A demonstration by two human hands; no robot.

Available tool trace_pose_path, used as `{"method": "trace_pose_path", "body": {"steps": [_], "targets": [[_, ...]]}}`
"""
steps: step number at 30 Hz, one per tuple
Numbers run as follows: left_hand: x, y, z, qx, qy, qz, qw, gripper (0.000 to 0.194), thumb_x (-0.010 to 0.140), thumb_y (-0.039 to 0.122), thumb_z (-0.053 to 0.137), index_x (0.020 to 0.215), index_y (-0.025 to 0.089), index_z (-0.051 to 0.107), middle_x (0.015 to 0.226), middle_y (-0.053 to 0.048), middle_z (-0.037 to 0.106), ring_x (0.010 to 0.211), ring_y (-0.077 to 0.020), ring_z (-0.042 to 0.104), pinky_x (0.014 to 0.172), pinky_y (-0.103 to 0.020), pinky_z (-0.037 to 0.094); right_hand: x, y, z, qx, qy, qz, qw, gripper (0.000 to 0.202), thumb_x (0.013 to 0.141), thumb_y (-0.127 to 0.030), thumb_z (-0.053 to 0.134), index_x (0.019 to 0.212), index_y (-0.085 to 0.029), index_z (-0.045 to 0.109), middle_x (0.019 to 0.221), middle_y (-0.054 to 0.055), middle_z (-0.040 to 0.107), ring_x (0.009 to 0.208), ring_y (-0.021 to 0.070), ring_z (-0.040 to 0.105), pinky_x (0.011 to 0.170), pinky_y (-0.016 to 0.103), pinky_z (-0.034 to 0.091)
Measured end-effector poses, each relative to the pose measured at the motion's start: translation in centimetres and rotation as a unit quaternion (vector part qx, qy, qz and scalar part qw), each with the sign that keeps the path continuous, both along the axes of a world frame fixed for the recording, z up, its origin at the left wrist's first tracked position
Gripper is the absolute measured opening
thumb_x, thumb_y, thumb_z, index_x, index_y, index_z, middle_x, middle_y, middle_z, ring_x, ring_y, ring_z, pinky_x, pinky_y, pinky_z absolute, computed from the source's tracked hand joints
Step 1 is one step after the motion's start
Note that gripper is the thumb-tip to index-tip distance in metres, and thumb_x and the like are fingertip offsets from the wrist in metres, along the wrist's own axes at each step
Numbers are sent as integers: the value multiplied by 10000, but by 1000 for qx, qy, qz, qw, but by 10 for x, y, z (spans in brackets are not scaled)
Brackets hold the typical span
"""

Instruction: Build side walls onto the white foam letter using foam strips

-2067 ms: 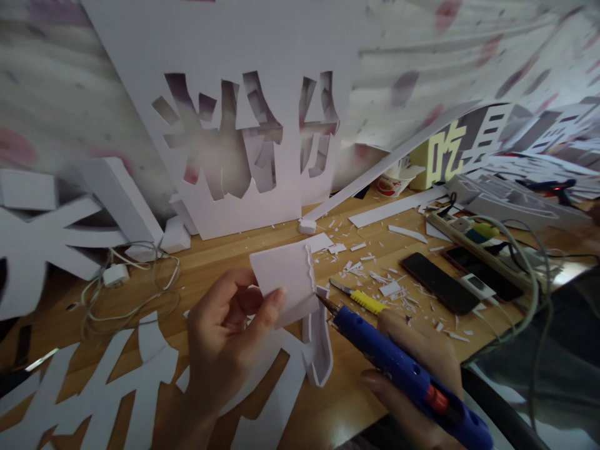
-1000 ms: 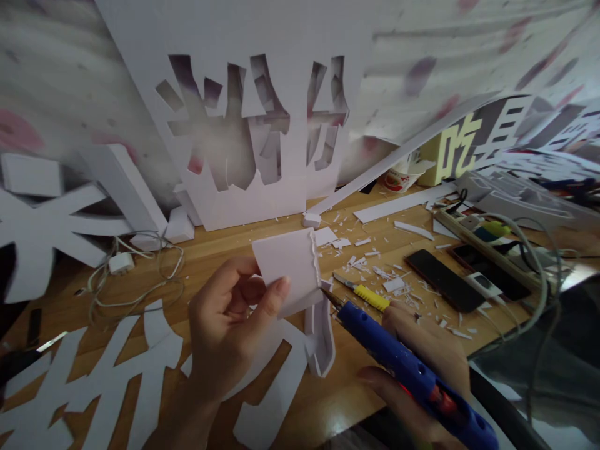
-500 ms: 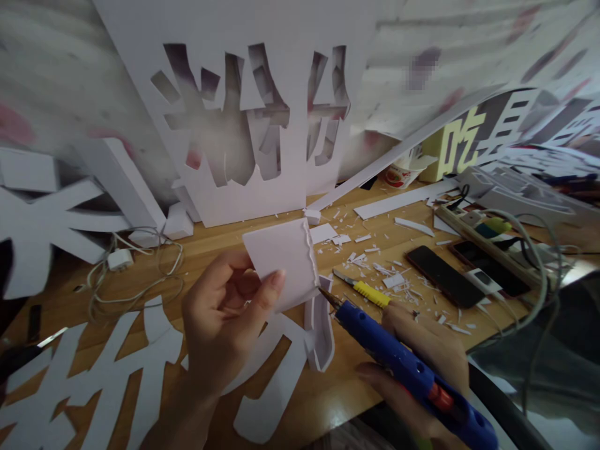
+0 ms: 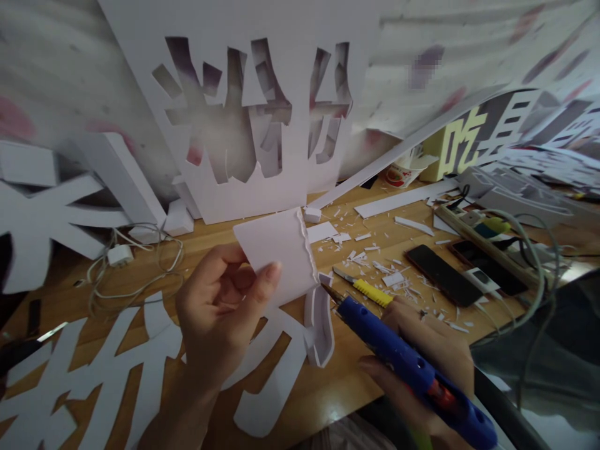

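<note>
My left hand (image 4: pixel 229 306) pinches a flat white board piece (image 4: pixel 276 250) between thumb and fingers; a rough bead runs along the piece's right edge. In my right hand (image 4: pixel 422 356) is a blue tool (image 4: pixel 394 344) with a red part and a pointed metal tip. That tip is close to the lower right corner of the piece; whether they touch I cannot tell. Under the piece, a curved white form with raised walls (image 4: pixel 321 331) joins a flat white cut-out (image 4: pixel 276 387) on the wooden table (image 4: pixel 347 387).
Beyond my right hand lie a yellow cutter (image 4: pixel 372 292), white scraps, a black phone (image 4: pixel 443 275) and a power strip (image 4: pixel 487 244) with cables. A large white cut-out board (image 4: pixel 281 150) stands behind. More white cut-outs (image 4: pixel 107 369) and a coiled cable (image 4: pixel 140 250) are at left.
My left hand and the white piece have moved slightly left and up. The tip of the blue tool now sits a little apart from the piece's corner.
</note>
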State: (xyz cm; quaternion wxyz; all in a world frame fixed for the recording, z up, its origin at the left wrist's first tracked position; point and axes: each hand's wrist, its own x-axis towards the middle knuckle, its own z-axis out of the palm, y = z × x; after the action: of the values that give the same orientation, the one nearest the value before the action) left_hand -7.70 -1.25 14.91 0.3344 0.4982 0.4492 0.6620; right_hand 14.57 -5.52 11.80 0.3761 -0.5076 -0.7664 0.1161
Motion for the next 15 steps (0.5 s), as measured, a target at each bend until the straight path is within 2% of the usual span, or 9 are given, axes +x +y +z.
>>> {"method": "trace_pose_path", "body": {"steps": [4,11,15], "targets": [[-1,0,1,1,3,5,1000,105,815,242,766,869,261,677,767,40,728,644,-125,670,591,-244,557,-2,4,5,23,35,70,997,215,844,-363,666,769,-268,489,645,-34,541,561,154,521,531,315,384],[-1,0,0,-13,-2,16,1000,105,812,267,771,873,269,686,792,50,729,657,-114,664,600,-234,534,-2,5,2,25,54,71,996,190,833,-313,660,769,-274,485,644,-32,523,573,167,509,541,327,385],[-3,4,-3,-9,-18,14,1000,115,801,280,785,836,254,679,750,61,700,594,-77,619,540,-199,487,-2,4,4,26,28,64,997,164,833,-289,662,787,-271,505,654,-31,539,574,162,532,537,316,413]]}}
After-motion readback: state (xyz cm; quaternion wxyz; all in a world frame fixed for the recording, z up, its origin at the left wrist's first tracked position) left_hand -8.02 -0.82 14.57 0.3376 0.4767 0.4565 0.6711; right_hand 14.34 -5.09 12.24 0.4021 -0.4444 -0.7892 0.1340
